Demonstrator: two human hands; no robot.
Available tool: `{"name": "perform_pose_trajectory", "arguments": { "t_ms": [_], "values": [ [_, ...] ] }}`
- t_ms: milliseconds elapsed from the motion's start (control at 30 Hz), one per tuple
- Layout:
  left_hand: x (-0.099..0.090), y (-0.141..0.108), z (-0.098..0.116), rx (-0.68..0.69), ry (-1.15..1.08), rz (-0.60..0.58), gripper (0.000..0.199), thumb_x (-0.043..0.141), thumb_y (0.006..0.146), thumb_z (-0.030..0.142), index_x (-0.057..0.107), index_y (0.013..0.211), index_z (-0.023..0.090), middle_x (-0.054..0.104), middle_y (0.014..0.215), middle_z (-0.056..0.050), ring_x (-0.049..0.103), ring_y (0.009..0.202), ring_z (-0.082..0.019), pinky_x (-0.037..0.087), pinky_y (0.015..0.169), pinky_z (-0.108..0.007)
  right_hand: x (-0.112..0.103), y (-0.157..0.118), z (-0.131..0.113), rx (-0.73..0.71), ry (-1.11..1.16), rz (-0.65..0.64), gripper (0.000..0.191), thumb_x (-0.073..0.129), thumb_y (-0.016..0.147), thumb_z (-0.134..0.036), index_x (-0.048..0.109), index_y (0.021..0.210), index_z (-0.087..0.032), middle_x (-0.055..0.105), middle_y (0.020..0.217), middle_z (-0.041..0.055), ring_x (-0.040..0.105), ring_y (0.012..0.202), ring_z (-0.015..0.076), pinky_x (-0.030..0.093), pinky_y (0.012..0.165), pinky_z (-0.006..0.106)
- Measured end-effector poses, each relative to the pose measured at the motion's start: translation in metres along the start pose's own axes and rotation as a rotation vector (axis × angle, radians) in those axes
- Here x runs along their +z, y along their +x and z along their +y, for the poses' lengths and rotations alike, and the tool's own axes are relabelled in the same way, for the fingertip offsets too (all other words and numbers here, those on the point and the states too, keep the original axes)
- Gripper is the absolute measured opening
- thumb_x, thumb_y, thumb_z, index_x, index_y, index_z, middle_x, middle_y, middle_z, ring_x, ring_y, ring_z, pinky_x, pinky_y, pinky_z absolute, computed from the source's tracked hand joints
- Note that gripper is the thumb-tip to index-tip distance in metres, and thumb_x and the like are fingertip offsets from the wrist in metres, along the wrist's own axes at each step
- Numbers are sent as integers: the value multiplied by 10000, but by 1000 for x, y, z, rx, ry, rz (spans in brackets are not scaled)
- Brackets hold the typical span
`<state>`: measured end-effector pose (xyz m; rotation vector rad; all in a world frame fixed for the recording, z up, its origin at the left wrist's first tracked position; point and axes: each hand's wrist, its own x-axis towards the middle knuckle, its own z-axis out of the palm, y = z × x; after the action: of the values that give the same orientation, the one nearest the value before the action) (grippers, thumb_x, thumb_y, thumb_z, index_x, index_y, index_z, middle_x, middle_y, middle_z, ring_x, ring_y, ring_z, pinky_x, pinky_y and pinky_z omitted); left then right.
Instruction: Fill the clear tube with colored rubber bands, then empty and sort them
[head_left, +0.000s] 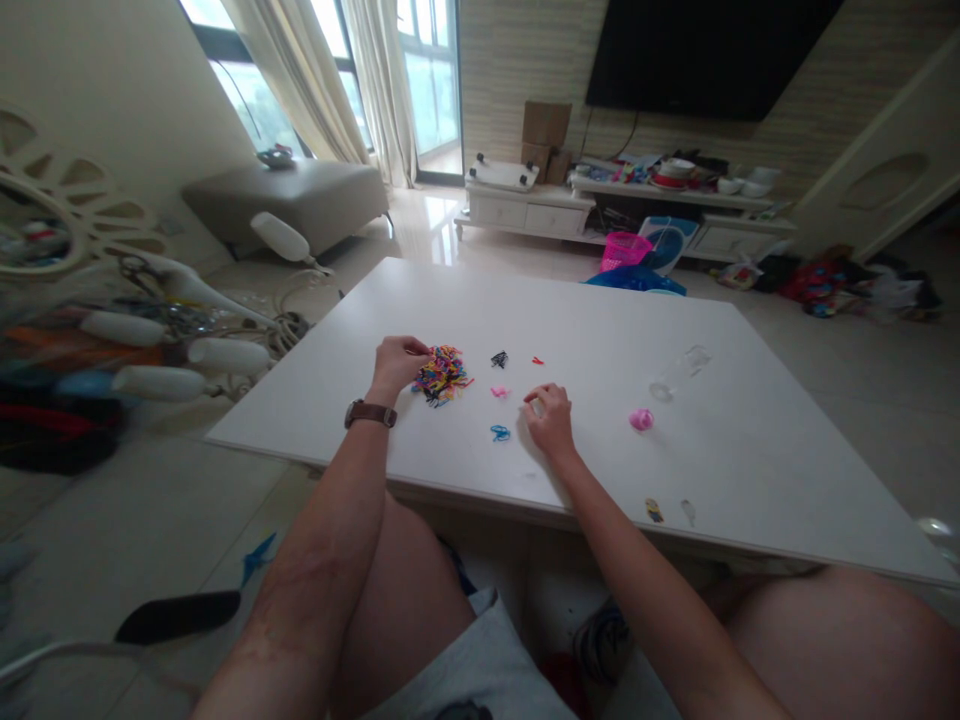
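Note:
A mixed pile of small coloured rubber bands [442, 376] lies on the white table. My left hand [400, 365], with a brown-strapped watch at the wrist, reaches the pile's left edge. Its thumb and fingertips are pinched together there; what is between them is too small to make out. To the right are separate little groups of black bands [499, 359], pink bands [500, 393] and blue bands [500, 433], plus a red bit [538, 360]. My right hand [551, 418] rests low over the table beside the pink group, fingers curled with a gap at the thumb.
On the table's right lie a clear plastic jar [681, 373], a round pink object [641, 419] and two small flat pieces, one a yellow figure [654, 510]. A lamp with white shades [229, 355] stands left of the table. Beyond are a pink basket [625, 250] and TV cabinet [525, 212].

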<state>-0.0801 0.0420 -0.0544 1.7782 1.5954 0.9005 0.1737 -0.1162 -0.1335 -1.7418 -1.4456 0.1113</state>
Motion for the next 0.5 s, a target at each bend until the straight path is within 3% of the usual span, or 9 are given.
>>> {"name": "perform_pose_trajectory", "arguments": {
  "t_ms": [233, 500],
  "values": [
    [6, 1, -1, -5, -189, -26, 192, 782, 629, 244, 793, 784, 133, 756, 726, -63, 678, 716, -180, 502, 653, -260, 1, 0, 1, -2, -12, 1, 97, 587, 833, -176, 672, 823, -223, 664, 990, 67, 560, 1030, 267, 391, 896, 412],
    [38, -16, 12, 91, -406, -254, 181, 788, 623, 265, 766, 747, 136, 783, 854, -84, 713, 829, -204, 557, 767, -297, -2, -1, -2, -62, -3, -11, 79, 601, 872, -214, 677, 869, -234, 686, 1026, 59, 570, 1042, 261, 389, 892, 406]
  ]
}}
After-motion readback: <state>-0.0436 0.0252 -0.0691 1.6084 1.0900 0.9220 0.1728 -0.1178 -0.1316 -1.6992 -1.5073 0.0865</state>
